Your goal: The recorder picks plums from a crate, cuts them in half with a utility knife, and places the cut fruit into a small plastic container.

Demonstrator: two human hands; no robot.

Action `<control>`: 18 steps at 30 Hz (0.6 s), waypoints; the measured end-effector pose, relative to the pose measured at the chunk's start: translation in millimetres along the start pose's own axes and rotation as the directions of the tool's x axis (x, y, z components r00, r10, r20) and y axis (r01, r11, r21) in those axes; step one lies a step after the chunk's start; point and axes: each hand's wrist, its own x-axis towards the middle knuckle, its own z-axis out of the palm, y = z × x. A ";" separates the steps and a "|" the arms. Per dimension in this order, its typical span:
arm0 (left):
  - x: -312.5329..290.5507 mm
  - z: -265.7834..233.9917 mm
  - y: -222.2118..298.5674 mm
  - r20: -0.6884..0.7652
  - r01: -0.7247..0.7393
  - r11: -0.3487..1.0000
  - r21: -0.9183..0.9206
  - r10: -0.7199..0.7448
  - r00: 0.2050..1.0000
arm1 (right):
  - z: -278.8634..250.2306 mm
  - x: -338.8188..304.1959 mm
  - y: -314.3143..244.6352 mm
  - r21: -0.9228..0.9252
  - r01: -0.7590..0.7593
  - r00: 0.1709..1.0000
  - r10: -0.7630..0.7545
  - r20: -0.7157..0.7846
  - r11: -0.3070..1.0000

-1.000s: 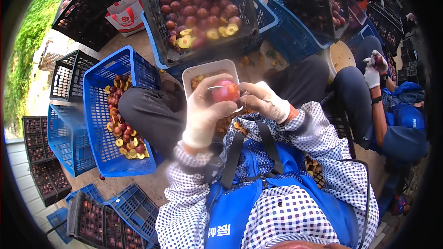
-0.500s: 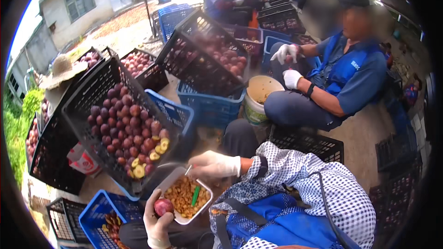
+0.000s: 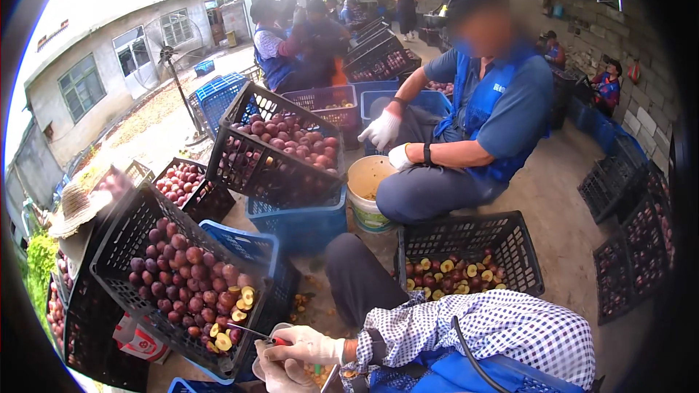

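A pale building [image 3: 109, 72] fills the ten o'clock side, and a seated person in a blue vest [image 3: 473, 123] is at two o'clock, wearing white gloves. A black crate [image 3: 120, 247] stands tilted at eight o'clock, loaded with plums and leaning beside a blue crate [image 3: 247, 244]. Another black crate of plums [image 3: 291, 110] lies at ten o'clock, tipped over a second blue crate [image 3: 298, 222]. At four o'clock a lower black crate [image 3: 520, 262] carries whole plums mixed with cut halves, just above the checked sleeve [image 3: 502, 327] of the wearer. A pale bucket [image 3: 370, 214] sits near the centre, beside the seated person's knee.

The two gloved hands meet between six and seven o'clock. The right hand [image 3: 313, 344] has its fingers closed round a knife [image 3: 247, 330], whose thin blade points toward ten o'clock — its tip seen against the edge of the tilted crate. The left hand [image 3: 285, 376] is just below, fingers bent, partly cut off by the lower edge; whether it grips anything I cannot tell. Under both shows a sliver of container rim [image 3: 330, 378] with yellowish bits inside. Smallest are the whole plums [image 3: 193, 269] and yellow cut halves [image 3: 240, 309] in the tilted crate, and a spot of red between the hands — handle or fruit, I cannot tell.
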 end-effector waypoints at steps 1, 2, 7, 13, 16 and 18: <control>0.8 3.4 6.1 -0.002 0.004 1.000 0.004 -0.004 1.000 | -1.6 -0.7 -11.0 0.001 -0.001 1.000 0.001 0.006 1.000; 0.6 3.9 13.6 -0.069 0.106 0.990 -0.090 -0.113 0.991 | 2.0 -4.2 -27.8 -0.021 -0.057 0.998 0.058 0.015 0.998; -4.7 20.5 -38.1 0.079 0.339 0.556 -0.759 -0.437 0.896 | 29.0 -3.6 -35.9 -0.055 0.173 0.969 -0.180 -0.171 0.983; -1.1 33.7 -17.8 0.252 0.440 0.119 -0.890 -0.675 0.693 | 12.8 15.6 -3.7 -0.217 0.514 0.798 -0.555 -0.236 0.830; 8.0 17.3 -24.3 0.184 0.459 0.378 -0.804 -0.576 0.796 | 19.7 8.3 -24.6 0.303 0.073 0.995 -0.048 -0.087 0.950; 7.8 17.7 -22.3 0.118 0.469 0.523 -0.712 -0.569 0.814 | 15.7 11.8 -23.4 0.168 -0.067 0.997 0.074 -0.035 0.983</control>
